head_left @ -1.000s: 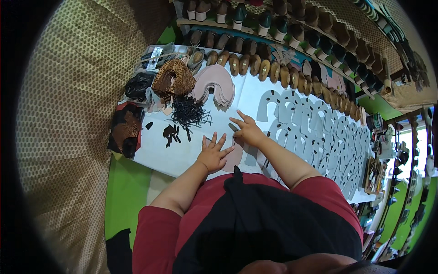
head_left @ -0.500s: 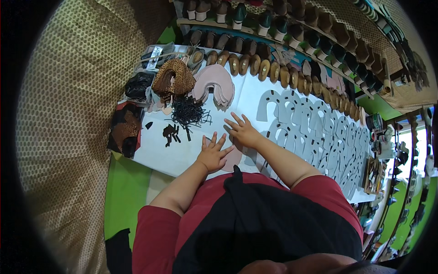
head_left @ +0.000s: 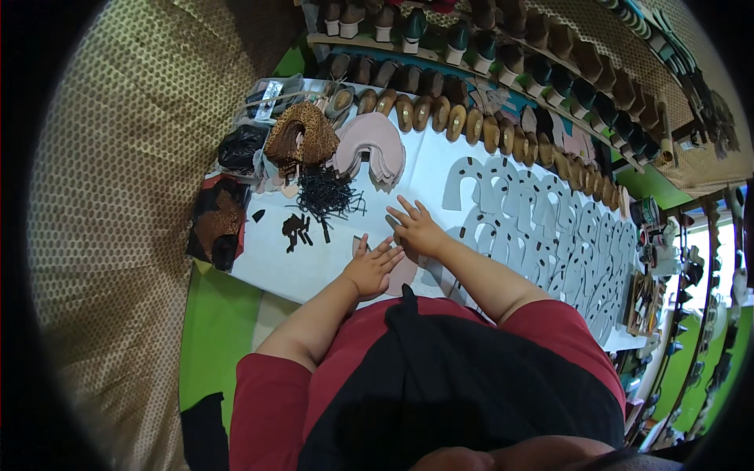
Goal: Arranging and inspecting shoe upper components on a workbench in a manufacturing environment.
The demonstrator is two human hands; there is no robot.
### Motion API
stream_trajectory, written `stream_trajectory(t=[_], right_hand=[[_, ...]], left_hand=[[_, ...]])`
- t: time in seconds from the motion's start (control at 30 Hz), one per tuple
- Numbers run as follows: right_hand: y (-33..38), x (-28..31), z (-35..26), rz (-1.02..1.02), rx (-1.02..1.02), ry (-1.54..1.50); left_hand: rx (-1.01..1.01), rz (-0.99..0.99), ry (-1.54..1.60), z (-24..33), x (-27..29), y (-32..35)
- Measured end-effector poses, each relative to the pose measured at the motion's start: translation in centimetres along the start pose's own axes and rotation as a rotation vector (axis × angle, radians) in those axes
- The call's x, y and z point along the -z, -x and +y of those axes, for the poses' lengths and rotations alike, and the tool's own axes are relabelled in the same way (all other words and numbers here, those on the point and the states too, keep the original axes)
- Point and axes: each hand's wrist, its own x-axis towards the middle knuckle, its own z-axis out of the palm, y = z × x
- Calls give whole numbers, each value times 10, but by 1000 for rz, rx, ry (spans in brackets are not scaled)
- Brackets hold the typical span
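Observation:
At the table's near edge, a pale pink cut piece lies flat, partly hidden by my hands. My left hand rests palm down over its left side, fingers stretched toward the right. Just beyond it my right hand lies palm down with its fingers spread, over the piece's far part. The left fingertips come close to the right hand's thumb side; whether they touch, I cannot tell. Farther off sit a stack of pink U-shaped pieces, a tangled heap of black strips and several small dark pieces.
Many grey U-shaped pieces with dark tabs cover the white table's right side. A leopard-print stack and a black plastic bag are at the far left. Brown shoe lasts line the back, below a shelf of heeled shoes.
My left hand's fingers have swung rightward and drawn closer together, nearer to my right hand. The right hand has shifted very slightly, its fingers still spread.

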Motion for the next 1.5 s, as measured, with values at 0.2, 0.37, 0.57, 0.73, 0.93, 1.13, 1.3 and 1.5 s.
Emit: stream_trajectory(t=[0.2,0.37,0.57,0.73,0.93,1.13,1.3,1.5], right_hand=[[4,-6,-1,42,-15,2],[7,-2,3,-4,-69,-78],[13,8,6,151,-202,-211],[29,13,3,166,-226,-214],[59,7,-27,-93,4,-90],[77,2,-40,-249,-99,-124],[65,15,-35,-338,-117,-196],[67,14,-42,-334,-139,-138]], left_hand=[[-25,-89,-47,4,15,-8],[43,-185,94,11,52,-16],[133,-137,228,11,43,-11],[259,169,289,5,26,16],[447,118,159,-18,6,61],[684,170,91,-41,7,100],[859,162,98,-45,17,108],[826,171,93,-51,17,111]])
